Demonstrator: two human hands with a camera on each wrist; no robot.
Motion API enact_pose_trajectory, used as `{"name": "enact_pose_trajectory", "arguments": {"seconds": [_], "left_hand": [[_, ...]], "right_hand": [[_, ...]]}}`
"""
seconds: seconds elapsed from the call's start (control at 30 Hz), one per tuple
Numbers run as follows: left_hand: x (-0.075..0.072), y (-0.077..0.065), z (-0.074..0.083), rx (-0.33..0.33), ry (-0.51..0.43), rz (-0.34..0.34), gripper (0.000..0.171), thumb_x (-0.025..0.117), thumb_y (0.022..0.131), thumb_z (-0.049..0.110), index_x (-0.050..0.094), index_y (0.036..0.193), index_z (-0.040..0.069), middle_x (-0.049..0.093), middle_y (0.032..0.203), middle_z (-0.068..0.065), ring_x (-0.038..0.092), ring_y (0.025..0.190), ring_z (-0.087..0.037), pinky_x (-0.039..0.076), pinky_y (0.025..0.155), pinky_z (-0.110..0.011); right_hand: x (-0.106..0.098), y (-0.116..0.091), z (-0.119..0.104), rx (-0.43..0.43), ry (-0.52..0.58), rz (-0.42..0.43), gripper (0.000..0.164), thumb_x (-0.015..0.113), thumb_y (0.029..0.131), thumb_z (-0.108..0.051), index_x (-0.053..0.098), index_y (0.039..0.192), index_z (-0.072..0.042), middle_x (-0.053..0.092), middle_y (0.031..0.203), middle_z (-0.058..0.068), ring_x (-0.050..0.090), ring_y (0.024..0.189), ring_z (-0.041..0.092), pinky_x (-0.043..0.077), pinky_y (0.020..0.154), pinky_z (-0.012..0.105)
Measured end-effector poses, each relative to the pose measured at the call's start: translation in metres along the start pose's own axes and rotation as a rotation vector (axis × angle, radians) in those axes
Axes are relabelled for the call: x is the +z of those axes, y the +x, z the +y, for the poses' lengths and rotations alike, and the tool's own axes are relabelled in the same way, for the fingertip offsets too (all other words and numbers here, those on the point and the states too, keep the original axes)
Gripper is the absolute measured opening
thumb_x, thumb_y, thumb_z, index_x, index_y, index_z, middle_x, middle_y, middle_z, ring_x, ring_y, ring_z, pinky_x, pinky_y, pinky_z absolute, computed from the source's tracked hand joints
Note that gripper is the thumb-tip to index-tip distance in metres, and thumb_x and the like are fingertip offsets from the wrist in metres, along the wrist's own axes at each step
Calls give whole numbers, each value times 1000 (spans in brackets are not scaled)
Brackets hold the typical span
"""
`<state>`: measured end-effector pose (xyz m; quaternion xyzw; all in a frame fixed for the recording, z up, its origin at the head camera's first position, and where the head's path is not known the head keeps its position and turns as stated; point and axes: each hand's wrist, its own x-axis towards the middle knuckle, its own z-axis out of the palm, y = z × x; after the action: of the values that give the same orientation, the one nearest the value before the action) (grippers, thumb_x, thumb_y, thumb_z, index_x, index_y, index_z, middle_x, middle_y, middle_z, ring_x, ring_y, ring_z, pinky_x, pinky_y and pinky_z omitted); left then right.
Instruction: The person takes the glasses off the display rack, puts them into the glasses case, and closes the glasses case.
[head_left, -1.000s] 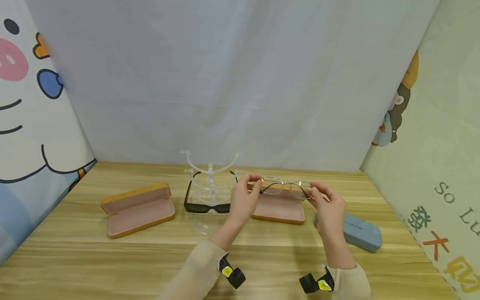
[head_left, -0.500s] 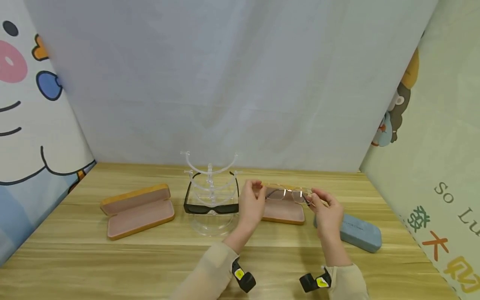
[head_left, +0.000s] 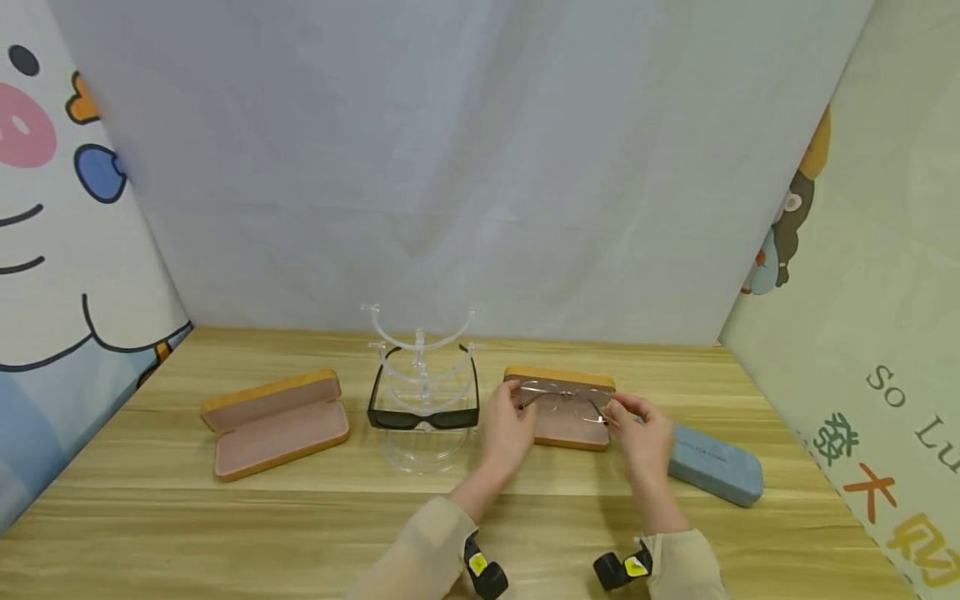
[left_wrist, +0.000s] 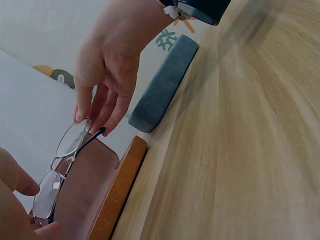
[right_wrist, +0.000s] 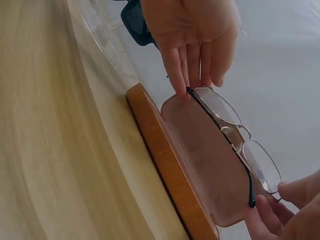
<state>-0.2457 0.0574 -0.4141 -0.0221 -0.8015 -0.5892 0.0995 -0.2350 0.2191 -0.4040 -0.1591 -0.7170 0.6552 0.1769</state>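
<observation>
Thin metal-framed eyeglasses (head_left: 566, 393) are held level between both hands, over an open orange case (head_left: 558, 372) with pink lining. My left hand (head_left: 510, 427) pinches their left end, and my right hand (head_left: 645, 440) pinches the right end. In the right wrist view the dark-tipped temples (right_wrist: 251, 192) lie folded in behind the lenses (right_wrist: 262, 165). The left wrist view shows the eyeglasses (left_wrist: 73, 138) overlapping the lining (left_wrist: 87, 175), with the thumb and fingers of my right hand (left_wrist: 112, 65) at the far end.
A clear display stand (head_left: 420, 458) left of my left hand bears black sunglasses (head_left: 423, 418) on a lower tier. Another open orange case (head_left: 283, 437) lies farther left. A closed blue case (head_left: 716, 465) sits just right of my right hand.
Both hands have lowered the eyeglasses toward the open case, and my right hand has shifted slightly left. The stand, sunglasses and cases have stayed put.
</observation>
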Motion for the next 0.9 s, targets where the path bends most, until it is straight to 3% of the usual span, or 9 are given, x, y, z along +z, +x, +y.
{"name": "enact_pose_trajectory", "arguments": {"seconds": [0.13,0.33,0.53,0.67,0.9], "left_hand": [[0,-2,-4,-17,41,-9,43,54,87,9,44,127,-2,53,117,-17,54,106,-29,49,84,-37],[-2,-6,-9,-22,108,-27,44,53,87,9,44,128,-4,49,125,-20,49,113,-33,43,92,-44],[-1,-6,-12,-26,174,-31,47,53,85,10,43,129,-4,48,128,-20,44,120,-35,37,98,-46],[0,-7,-15,-29,194,-83,54,52,85,11,37,133,-7,41,135,-22,39,125,-36,33,102,-46],[1,-11,-17,-22,255,-137,65,55,87,18,26,138,-10,27,143,-26,25,133,-38,22,109,-47]], "right_hand": [[2,-1,4,16,13,-12,25,58,86,-1,60,107,11,61,87,6,63,68,1,53,70,22],[4,-2,9,27,-14,-34,24,56,87,1,60,108,12,61,89,11,63,69,2,53,68,22],[7,0,16,11,-123,-24,22,57,88,-4,64,105,7,64,92,16,64,70,5,54,64,21],[8,2,19,-13,-200,-15,20,57,88,-7,67,102,3,64,97,20,65,72,10,54,62,21],[8,4,23,-121,-411,15,17,60,86,-13,71,96,-4,67,93,17,63,69,16,47,54,19]]}}
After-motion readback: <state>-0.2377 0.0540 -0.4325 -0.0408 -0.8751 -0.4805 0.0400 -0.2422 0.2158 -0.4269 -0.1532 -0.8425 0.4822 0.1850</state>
